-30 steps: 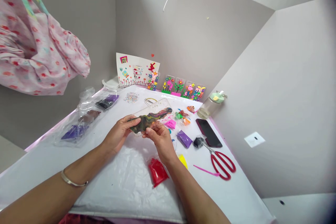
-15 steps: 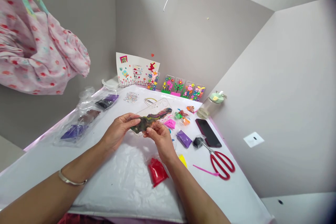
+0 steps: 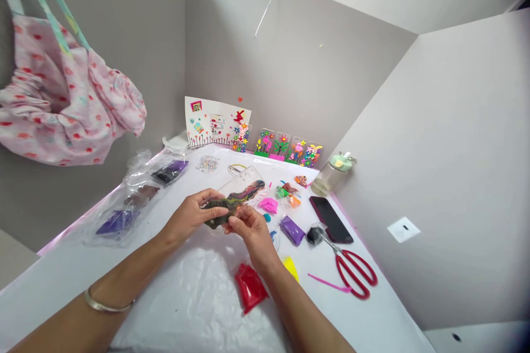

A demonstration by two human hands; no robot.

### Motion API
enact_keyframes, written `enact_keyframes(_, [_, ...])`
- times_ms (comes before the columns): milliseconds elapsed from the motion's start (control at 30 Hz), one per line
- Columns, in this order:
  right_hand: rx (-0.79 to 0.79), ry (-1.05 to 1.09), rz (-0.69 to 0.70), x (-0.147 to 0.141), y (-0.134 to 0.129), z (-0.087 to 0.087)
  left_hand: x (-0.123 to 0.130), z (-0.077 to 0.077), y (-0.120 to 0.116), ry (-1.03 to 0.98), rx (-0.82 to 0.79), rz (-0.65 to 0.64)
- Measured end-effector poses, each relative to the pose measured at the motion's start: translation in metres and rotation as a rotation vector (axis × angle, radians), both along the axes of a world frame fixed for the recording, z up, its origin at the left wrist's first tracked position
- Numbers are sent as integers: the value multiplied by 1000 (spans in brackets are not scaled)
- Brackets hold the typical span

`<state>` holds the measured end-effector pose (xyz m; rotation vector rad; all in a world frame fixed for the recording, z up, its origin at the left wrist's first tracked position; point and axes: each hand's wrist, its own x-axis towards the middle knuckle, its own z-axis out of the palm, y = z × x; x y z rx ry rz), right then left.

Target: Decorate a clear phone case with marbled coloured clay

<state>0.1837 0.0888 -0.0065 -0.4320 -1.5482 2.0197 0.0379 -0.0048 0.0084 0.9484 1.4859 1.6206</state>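
A clear phone case with a dark, multicoloured marbled layer is held above the white table covering. My left hand grips its left end, thumb on top of the dark part. The fingertips of my right hand are pinched at the case's lower edge, close to the left thumb. Whether a small piece lies between them is hidden. A red clay packet lies below my right hand, and a pink clay piece is just beyond it.
Right of my hands lie a purple packet, a black phone, red-handled scissors and yellow clay. A lidded jar stands behind. Plastic-wrapped packets lie left. Decorated cases lean against the wall.
The view has tilted slightly upward, so the table items appear lower. Both hands keep hold of the case, with little change in their grip.
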Motion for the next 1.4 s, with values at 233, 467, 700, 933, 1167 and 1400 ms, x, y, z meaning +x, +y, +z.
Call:
enact_keyframes(233, [3, 28, 0, -3, -1, -3, 3, -1, -2, 12, -47, 54])
enact_keyframes(467, [15, 6, -13, 0, -1, 0, 1, -2, -3, 69, -7, 55])
enact_keyframes(700, [25, -2, -11, 1, 0, 2, 2, 2, -2, -18, 9, 4])
enact_keyframes(933, [11, -9, 25, -3, -2, -5, 0, -5, 0, 94, -51, 74])
enact_keyframes(1167, [57, -30, 24, -4, -2, -6, 2, -3, -3, 49, -39, 78])
enact_keyframes(1400, [51, -33, 4, -1, -3, 0, 4, 1, -4, 19, 2, 45])
